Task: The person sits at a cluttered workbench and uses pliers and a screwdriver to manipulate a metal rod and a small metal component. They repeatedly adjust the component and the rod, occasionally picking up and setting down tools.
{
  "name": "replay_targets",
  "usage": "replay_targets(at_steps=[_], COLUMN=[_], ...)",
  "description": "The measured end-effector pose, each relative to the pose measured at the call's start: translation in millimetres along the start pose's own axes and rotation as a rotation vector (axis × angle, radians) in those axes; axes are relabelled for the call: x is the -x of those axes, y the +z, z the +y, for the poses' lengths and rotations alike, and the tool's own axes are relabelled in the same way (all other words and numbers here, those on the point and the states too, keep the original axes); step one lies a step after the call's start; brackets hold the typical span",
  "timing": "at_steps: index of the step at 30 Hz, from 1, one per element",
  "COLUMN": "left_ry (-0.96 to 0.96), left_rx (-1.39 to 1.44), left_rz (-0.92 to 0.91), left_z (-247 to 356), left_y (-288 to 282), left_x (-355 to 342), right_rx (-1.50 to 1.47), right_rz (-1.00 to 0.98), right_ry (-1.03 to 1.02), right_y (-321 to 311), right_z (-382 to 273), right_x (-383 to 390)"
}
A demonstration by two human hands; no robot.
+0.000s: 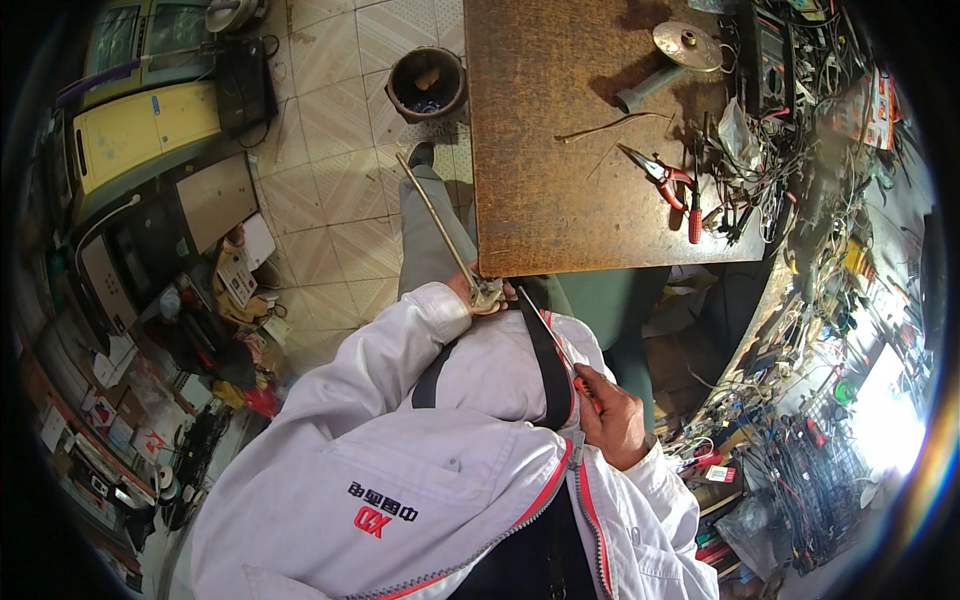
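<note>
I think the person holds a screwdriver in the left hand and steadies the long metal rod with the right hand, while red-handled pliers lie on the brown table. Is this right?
Not quite: the hands are swapped. In the head view the right hand holds the screwdriver, and the left hand steadies the long metal rod. The red-handled pliers do lie on the brown table.

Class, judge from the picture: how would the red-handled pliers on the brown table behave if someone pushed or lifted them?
The red-handled pliers look like metal, so probably stiff and fairly heavy for their size. Lying flat on the table, they should slide, not roll. The handles are spread, so they may swing when lifted.

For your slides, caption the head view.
Left hand holds a metal rod; right hand works a screwdriver at its end.
</note>
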State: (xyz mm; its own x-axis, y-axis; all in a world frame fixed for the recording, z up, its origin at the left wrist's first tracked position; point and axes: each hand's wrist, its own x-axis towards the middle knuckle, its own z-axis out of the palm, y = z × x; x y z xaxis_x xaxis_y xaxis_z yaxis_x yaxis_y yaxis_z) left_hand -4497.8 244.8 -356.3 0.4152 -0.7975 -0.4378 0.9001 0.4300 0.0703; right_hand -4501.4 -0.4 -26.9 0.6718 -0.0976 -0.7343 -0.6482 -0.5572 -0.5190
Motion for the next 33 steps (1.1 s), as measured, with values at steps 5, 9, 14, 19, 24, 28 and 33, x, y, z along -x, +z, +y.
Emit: replay_targets(at_steps=[5, 9, 14, 19, 24, 28, 33], left_ry=[-0.461, -0.520, -0.382, -0.297, -0.185, -0.233, -0.133], left_rx=[0.667, 0.620, 0.339, 0.225, -0.314, -0.330, -0.475], left_rz=[0.164, 0.517, 0.736, 0.416, 0.271, 0.328, 0.148], left_z=[31.0, 34.5, 53.6, 49.5, 73.1, 79.4, 55.7], left_y=[7.9, 14.4, 58.6, 27.5, 63.6, 83.0, 34.9], left_x=[-11.9, -17.9, -18.8, -5.3, 7.4, 4.9, -4.3], right_rx=[-0.022, -0.016, -0.007, -0.034, -0.061, -0.063, -0.051], right_rz=[-0.040, -0.050, -0.040, -0.031, -0.004, 0.022, 0.050], right_ry=[0.044, 0.055, 0.040, 0.053, -0.007, -0.037, -0.058], right_y=[-1.7, -1.9, -1.6, 0.6, 4.2, 10.4, 11.2], right_z=[0.3, -0.3, 0.2, 2.3, 6.4, 7.2, -9.1], right_x=[-1.1, -2.2, -1.9, 0.0, 1.2, 3.8, 13.9])
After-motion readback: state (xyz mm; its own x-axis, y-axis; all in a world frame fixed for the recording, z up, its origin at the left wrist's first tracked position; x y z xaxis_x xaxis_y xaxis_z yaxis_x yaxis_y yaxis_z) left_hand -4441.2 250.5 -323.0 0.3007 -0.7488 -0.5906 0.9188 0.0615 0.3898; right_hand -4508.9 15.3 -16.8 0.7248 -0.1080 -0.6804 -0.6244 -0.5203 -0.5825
